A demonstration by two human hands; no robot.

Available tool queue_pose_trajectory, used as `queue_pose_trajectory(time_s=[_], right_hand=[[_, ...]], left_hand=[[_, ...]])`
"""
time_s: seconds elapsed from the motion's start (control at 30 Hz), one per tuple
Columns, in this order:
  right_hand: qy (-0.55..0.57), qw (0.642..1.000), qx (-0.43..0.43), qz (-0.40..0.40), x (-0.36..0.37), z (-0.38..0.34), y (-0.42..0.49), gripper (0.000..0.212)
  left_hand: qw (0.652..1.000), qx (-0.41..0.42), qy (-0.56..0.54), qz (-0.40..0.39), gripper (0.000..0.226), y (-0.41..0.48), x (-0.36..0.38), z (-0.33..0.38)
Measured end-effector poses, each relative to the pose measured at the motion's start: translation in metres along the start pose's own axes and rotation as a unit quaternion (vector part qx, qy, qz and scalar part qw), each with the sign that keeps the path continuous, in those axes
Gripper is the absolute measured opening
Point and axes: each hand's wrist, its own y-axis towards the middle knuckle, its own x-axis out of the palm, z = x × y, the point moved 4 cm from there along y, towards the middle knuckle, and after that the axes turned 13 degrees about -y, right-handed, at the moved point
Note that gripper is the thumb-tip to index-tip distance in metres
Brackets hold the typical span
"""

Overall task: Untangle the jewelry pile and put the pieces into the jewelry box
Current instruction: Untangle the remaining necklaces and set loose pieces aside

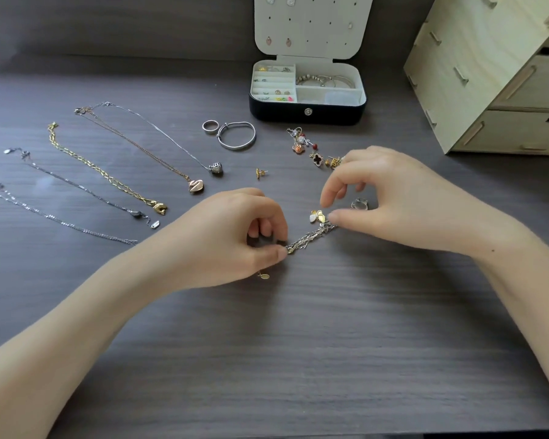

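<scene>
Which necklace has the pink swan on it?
The thin coppery necklace, fourth from the left in the row. Its swan is pink; the others end in silver or yellow-gold pieces.

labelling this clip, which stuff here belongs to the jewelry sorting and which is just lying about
Job: tangled chains pinched by left hand and right hand; jewelry box; laid-out necklaces; bangle; ring; loose earrings.
Lying about: wooden drawer unit.
</scene>
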Motion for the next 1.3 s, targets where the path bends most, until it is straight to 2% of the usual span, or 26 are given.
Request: queue_pose_trajectory(time_s=[0.1, 0.27, 0.37, 0.5, 0.63, 0.87, 1.1, 1.3], right_hand=[[0.002, 0.999, -0.047, 0.001, 0.012, -0.013, 0.001, 0.006], [0.001, 0.998, -0.049, -0.038, 0.024, -0.019, 0.001, 0.010], [0.002, 0.998, -0.047, -0.051, 0.024, -0.018, 0.002, 0.010], [0.009, 0.997, -0.046, -0.060, 0.025, -0.018, 0.001, 0.013], [0.009, 0.997, -0.044, -0.060, 0.025, -0.018, 0.002, 0.013], [-0.001, 0.998, -0.036, -0.042, 0.023, -0.015, 0.002, 0.015], [-0.003, 0.998, -0.035, -0.045, 0.024, -0.012, 0.002, 0.015], [-0.003, 0.998, -0.036, -0.053, 0.023, -0.011, 0.002, 0.015]], left_hand=[[0.999, -0.008, 0.031, -0.010, 0.015, 0.000, 0.000, -0.002], [0.995, -0.059, 0.054, -0.061, 0.018, -0.001, -0.009, -0.008], [0.994, -0.079, 0.006, -0.074, 0.011, -0.002, -0.018, -0.009], [0.982, -0.107, -0.133, -0.081, 0.012, -0.003, -0.021, -0.008], [0.964, -0.154, -0.215, -0.039, 0.016, -0.002, -0.018, -0.007], [0.961, -0.164, -0.206, 0.082, 0.021, 0.001, -0.015, -0.011], [0.973, -0.135, -0.159, 0.095, 0.011, 0.001, -0.010, -0.011], [0.974, -0.162, -0.128, 0.093, 0.011, 0.002, -0.013, -0.016]])
